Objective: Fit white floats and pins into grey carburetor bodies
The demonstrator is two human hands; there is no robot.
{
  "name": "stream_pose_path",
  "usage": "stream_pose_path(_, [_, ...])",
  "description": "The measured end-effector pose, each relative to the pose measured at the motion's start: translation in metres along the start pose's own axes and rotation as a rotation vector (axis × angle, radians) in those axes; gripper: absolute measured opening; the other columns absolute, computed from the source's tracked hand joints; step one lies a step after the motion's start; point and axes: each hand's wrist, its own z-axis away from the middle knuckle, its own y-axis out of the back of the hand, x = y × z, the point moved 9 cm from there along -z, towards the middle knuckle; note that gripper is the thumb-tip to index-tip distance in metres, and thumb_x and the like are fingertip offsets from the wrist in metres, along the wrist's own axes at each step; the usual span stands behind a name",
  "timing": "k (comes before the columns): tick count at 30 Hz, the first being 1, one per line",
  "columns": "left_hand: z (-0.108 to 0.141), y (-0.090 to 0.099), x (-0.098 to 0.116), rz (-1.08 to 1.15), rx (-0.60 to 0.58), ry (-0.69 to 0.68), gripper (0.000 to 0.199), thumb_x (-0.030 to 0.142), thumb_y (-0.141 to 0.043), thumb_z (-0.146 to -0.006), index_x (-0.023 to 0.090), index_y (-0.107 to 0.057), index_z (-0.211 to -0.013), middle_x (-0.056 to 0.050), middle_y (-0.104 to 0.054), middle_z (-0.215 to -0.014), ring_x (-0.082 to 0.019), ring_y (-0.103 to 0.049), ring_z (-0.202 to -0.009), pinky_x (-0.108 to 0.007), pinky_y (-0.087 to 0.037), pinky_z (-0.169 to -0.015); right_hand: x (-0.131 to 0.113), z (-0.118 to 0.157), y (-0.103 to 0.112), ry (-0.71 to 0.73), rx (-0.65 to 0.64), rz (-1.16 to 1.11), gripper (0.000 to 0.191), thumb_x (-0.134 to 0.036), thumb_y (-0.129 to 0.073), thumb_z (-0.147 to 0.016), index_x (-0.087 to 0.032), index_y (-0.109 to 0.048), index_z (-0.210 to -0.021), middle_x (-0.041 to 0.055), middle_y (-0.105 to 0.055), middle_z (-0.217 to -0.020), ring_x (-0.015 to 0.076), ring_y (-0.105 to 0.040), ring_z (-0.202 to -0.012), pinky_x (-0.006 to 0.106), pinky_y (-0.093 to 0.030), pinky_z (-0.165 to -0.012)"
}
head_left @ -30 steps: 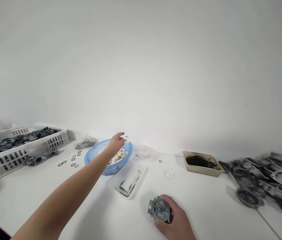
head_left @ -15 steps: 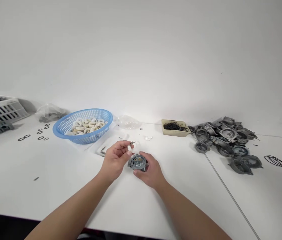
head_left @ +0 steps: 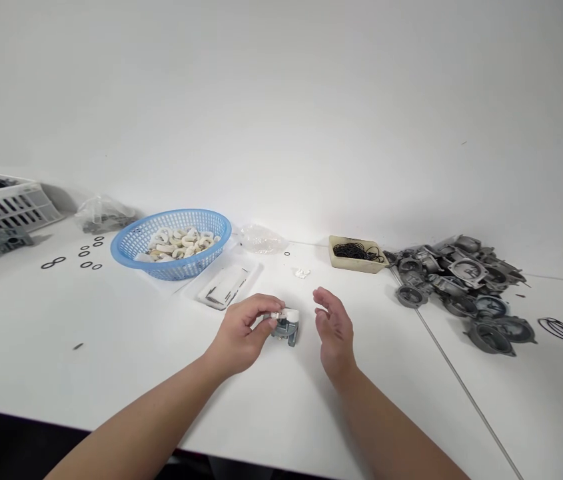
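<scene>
A grey metal carburetor body [head_left: 288, 332] stands on the white table in front of me. My left hand [head_left: 242, 335] pinches a white plastic carburetor float [head_left: 290, 315] at its near end, over the top of the body. Whether the float is seated or just resting there I cannot tell. To the right, my right hand [head_left: 336, 337] is raised with its fingers apart, touching nothing. Behind my left hand lies a small white tray [head_left: 253, 283] with several thin dark pins.
A blue basket [head_left: 181, 269] of white floats stands at back left, near loose black rings [head_left: 86, 265]. A cream tray [head_left: 361, 265] holds black rings. Grey float bowls [head_left: 461, 280] are heaped at right. A white crate [head_left: 21, 207] stands far left.
My right hand has let go of the carburetor body and moved right, opening. My left hand has brought the float over the body. The view has shifted slightly.
</scene>
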Motion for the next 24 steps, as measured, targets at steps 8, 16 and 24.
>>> stream_pose_path(8, [0.002,-0.008,0.024,-0.051,-0.052,-0.166,0.034,0.003,-0.057,-0.08,0.028,-0.065,-0.101,-0.002,-0.07,-0.102,-0.015,-0.065,-0.097,-0.028,-0.057,-0.082,-0.063,0.013,-0.029,0.22,-0.317,-0.23,0.024,-0.024,-0.061,-0.086,-0.029,-0.063,-0.109,0.0082,-0.061,-0.109,0.0241,-0.061,-0.095,0.038,-0.053,-0.073])
stream_pose_path(16, [0.003,-0.008,0.028,-0.046,-0.01,-0.239,0.045,-0.002,-0.058,-0.077,0.032,-0.067,-0.106,0.0,-0.071,-0.104,-0.014,-0.067,-0.097,-0.025,-0.058,-0.083,-0.065,0.017,-0.033,0.236,-0.339,-0.195,0.032,-0.016,-0.069,-0.078,-0.031,-0.065,-0.106,0.0081,-0.06,-0.118,0.0288,-0.059,-0.109,0.042,-0.056,-0.078])
stream_pose_path(24, [0.005,-0.008,0.026,-0.179,0.043,-0.302,0.04,0.003,-0.053,-0.081,0.027,-0.065,-0.11,-0.006,-0.066,-0.113,-0.016,-0.066,-0.098,-0.026,-0.06,-0.074,-0.077,0.017,-0.029,0.356,-0.225,0.05,0.02,-0.017,-0.072,-0.074,-0.025,-0.066,-0.091,0.0086,-0.065,-0.11,0.0243,-0.066,-0.092,0.038,-0.058,-0.074])
